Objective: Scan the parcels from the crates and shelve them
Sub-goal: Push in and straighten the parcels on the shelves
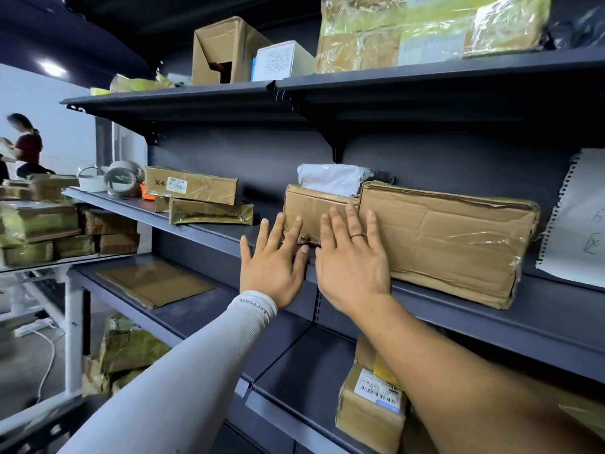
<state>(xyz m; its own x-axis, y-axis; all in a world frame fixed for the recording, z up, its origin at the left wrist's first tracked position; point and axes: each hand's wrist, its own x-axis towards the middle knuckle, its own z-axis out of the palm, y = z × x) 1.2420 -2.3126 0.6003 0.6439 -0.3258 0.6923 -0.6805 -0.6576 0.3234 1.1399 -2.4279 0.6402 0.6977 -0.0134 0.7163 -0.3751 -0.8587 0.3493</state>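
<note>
Item 1, your hands. Your left hand (274,267), in a white sleeve, and your bare right hand (348,260), with a ring on one finger, are both flat with the fingers straight and spread. They are close side by side, and neither is wrapped around anything. The fingertips lie against the front face of the small brown parcel (314,213), a posture that reads as pushing the parcel back from the shelf lip and squaring it up rather than lifting it.

Item 2, small brown parcel. It is on the middle shelf (556,299), standing on a long edge at the front and touching the large cardboard parcel (451,244) on its right. Plain corrugated card under clear tape, creased at the lower corner (no label shows on this face). Set tight against its neighbour, presumably to save shelf room.

Item 3, large cardboard parcel. Same shelf, dented, with wrinkled tape and its near end slightly over the lip.

Item 4, grey poly mailer (334,178). It is behind the small parcel, against the back panel.

Item 5, further left on the shelf. A stack of flat taped boxes, the top one marked X4 (191,185), then tape rolls (121,180).

Item 6, upper shelf. An open carton (226,49), a white box and a large wrapped parcel.
</note>
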